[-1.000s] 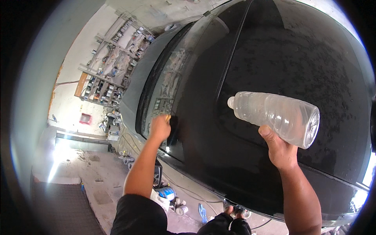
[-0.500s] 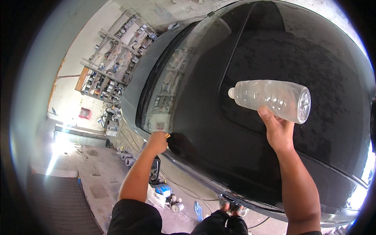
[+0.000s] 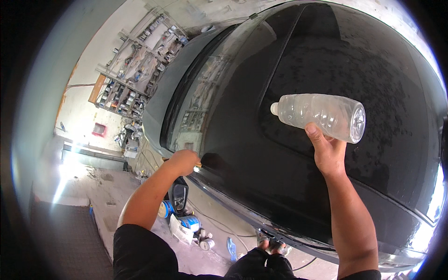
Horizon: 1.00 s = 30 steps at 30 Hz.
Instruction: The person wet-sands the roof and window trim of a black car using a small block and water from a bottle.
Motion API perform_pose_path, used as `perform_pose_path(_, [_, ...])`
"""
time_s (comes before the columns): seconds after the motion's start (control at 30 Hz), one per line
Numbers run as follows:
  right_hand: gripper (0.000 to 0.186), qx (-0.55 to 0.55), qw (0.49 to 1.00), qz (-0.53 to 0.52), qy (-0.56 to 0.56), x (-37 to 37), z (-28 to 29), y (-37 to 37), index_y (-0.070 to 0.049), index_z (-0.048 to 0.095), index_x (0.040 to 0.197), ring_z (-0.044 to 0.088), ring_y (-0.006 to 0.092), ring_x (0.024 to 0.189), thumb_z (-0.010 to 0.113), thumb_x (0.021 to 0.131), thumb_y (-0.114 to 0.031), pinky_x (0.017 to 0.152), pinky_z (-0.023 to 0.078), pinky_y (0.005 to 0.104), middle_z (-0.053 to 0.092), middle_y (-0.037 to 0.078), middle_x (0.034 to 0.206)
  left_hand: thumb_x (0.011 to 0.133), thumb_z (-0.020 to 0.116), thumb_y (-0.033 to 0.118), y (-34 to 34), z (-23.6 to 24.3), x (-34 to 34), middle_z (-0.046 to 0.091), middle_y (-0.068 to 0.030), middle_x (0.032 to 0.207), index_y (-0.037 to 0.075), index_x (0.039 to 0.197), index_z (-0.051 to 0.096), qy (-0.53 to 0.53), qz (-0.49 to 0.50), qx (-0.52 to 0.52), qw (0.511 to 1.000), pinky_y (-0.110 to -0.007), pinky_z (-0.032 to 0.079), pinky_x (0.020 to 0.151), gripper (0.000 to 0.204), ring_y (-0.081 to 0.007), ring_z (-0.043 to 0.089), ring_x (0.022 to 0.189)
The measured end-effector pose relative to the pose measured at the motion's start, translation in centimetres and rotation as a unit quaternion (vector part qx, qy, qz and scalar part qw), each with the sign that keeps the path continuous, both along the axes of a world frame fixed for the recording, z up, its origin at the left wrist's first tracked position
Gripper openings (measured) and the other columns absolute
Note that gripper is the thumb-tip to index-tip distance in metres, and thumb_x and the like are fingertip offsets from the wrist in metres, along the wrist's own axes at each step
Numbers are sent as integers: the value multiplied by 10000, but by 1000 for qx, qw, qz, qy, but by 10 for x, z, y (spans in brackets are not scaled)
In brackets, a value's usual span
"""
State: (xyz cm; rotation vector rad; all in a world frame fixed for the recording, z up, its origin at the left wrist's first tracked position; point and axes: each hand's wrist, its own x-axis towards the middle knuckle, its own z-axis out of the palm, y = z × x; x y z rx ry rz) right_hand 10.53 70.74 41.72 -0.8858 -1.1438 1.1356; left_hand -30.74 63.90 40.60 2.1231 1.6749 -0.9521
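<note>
My right hand [image 3: 329, 147] is wrapped round a clear plastic bottle [image 3: 317, 114] from below. The bottle lies nearly level above the black car roof [image 3: 242, 135], its white cap pointing left and its base to the right. At the lower end of the windshield [image 3: 193, 121], my left hand [image 3: 185, 162] is closed on a small yellow-orange piece [image 3: 198, 165]. Only an edge of that piece shows past my fingers, so I cannot tell its kind. The hand is at the roof's near edge. Wet-looking patches and droplets mark the roof.
Below my left forearm is the car's side mirror [image 3: 178, 193]. Blue-labelled cans [image 3: 190, 223] and a white jar [image 3: 206, 244] stand on the floor beside the car, with hoses around. Cluttered shelves [image 3: 135, 70] line the far left wall.
My left forearm has swung outward to the left, and the hand has turned at the roof's edge, still closed on the yellow-orange piece. The bottle has barely shifted in my right hand.
</note>
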Motion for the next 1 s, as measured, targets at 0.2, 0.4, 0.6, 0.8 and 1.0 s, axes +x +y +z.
perform_pose_path(0.2, [596, -2, 1000, -8, 7, -4, 6, -4, -26, 504, 1244, 580, 250, 1105, 792, 793, -289, 949, 467, 421, 608, 139, 1136, 815, 614, 74, -12, 45, 10, 680, -92, 893, 57, 959, 678, -207, 130, 94, 965, -367, 514, 750, 158, -233, 657, 847])
perform_pose_path(0.4, [585, 1, 1000, 13, 13, -2, 7, -2, 10, 497, 1237, 578, 268, 1105, 765, 818, -299, 956, 458, 423, 604, 164, 1134, 932, 570, 118, -31, 59, 42, 656, 3, 902, 37, 1016, 628, -651, 502, 204, 532, -249, 500, 724, 130, -71, 601, 786])
perform_pose_path(0.6, [644, 12, 1000, 0, -4, -3, 5, -1, 28, 486, 1254, 581, 281, 1100, 756, 817, -360, 951, 460, 423, 598, 188, 1135, 907, 573, 119, -43, 62, 65, 662, -117, 964, 16, 1045, 596, -695, 555, 174, 424, -363, 514, 823, 173, -224, 639, 881])
perform_pose_path(0.8, [632, 7, 999, 30, 12, -1, 7, -3, 42, 482, 1256, 580, 269, 1094, 746, 832, -344, 931, 475, 406, 596, 180, 1144, 898, 591, 110, -50, 45, 89, 660, -131, 1081, -26, 1050, 619, -636, 429, 369, 525, -330, 491, 875, 206, -201, 628, 978])
perform_pose_path(1.0, [619, 7, 1000, 21, 14, -3, 9, -5, 39, 489, 1245, 586, 245, 1071, 755, 828, -333, 935, 472, 393, 606, 156, 1124, 733, 681, -49, -78, -12, 143, 517, -155, 1357, 83, 1111, 612, -477, 50, 430, 765, -471, 307, 1090, 406, -355, 446, 1304])
